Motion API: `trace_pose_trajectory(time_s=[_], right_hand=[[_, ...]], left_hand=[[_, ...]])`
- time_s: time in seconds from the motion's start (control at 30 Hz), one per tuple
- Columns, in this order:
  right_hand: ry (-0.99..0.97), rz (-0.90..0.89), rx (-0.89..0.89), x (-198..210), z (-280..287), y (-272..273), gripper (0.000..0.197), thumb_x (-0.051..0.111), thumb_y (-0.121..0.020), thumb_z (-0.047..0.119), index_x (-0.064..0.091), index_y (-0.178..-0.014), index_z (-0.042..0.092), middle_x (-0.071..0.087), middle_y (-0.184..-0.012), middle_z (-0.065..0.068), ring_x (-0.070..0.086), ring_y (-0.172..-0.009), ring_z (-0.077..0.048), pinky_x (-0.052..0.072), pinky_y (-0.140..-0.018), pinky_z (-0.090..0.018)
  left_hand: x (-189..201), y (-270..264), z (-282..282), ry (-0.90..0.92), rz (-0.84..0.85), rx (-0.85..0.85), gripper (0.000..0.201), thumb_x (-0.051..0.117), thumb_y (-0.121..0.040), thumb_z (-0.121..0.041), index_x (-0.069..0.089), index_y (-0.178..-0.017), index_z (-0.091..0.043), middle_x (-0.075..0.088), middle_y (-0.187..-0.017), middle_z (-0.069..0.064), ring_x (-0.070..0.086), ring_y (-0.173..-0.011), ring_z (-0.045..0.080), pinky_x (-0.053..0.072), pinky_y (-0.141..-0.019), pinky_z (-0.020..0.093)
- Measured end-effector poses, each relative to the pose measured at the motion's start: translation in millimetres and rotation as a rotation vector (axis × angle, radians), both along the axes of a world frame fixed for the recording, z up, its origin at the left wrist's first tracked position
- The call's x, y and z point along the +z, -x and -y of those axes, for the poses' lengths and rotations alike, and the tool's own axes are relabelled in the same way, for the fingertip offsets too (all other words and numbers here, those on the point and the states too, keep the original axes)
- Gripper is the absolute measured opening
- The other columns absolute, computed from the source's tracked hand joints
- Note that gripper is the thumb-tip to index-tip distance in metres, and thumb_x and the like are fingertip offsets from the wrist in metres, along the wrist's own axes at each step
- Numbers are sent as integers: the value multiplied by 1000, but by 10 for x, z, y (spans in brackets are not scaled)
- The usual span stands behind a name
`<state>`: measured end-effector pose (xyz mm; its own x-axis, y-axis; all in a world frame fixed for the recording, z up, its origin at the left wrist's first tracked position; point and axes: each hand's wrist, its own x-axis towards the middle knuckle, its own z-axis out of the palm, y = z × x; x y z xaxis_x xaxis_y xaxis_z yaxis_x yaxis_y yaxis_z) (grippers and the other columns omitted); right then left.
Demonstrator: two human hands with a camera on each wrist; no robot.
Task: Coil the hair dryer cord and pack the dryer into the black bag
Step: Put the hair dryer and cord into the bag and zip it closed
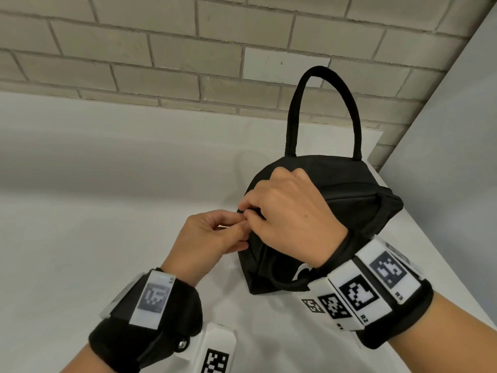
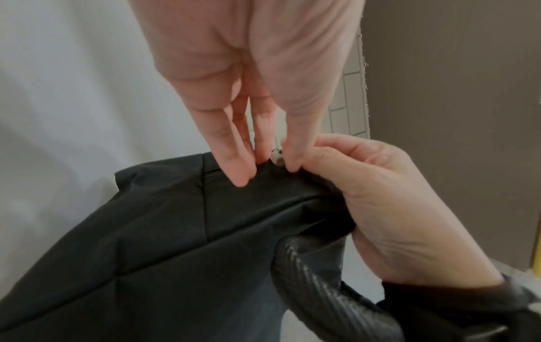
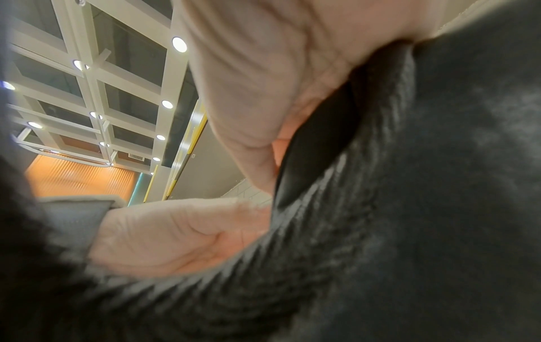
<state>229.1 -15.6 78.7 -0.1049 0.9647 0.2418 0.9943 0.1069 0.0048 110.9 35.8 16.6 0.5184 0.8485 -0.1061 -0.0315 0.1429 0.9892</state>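
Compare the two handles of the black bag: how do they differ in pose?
The far black looped handle stands upright above the black fabric bag; the near black looped handle hangs down the bag's front side. The far handle is free of both hands; the near one passes under the right hand and its wrist. Both are black, rounded, cord-like loops.

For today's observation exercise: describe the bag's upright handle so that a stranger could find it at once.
Start at the pale brick wall, then drop to the black bag on the white table. The upright handle arches against the bricks; the other handle lies flopped under the right hand.
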Motion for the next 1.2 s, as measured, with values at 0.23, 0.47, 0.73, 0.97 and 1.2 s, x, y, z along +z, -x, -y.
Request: trace_pose_trajectory(time_s=[0.23,0.47,0.73,0.97,1.2], right_hand=[[40,18,13,12,10,-15,27,44,-87,26,61,-108,26,64,-100,5,40,-98,-19,21,-76,-32],[-76,253,-120,-118,-73,87,19,76,-54,21,57,-55,22,50,-49,9,40,-55,-16,24,-57,-29],[-175,210,-161,-89,-137,93,24,71,-61,19,50,-49,18,45,-43,6,33,-51,-17,22,-57,-29],[-283,61,-150,-88,-60,66,20,61,-73,19,53,-55,16,53,-53,3,48,-60,-21,30,-62,-35],[-251,99,-173,-21,-46,14,22,56,-75,20,53,-54,15,56,-51,2,50,-61,-23,19,-66,-35]], left_hand=[[-21,2,-131,271,69,-77,25,67,-64,-17,68,-83,0,70,-71,7,67,-65,9,57,-61,18],[101,47,-199,274,7,-60,10,64,-70,-11,69,-61,-8,64,-48,-5,57,-47,3,53,-48,16],[194,70,-246,-44,49,7,15,65,-52,-32,72,-60,-21,70,-64,-11,59,-77,7,45,-68,21],[-117,-111,-52,-294,9,124,22,68,-71,2,63,-76,-19,67,-78,-5,64,-67,-5,48,-62,6],[-120,-158,-152,-557,-93,35,24,70,-70,0,63,-65,-23,64,-69,-5,61,-62,-4,48,-63,7]])
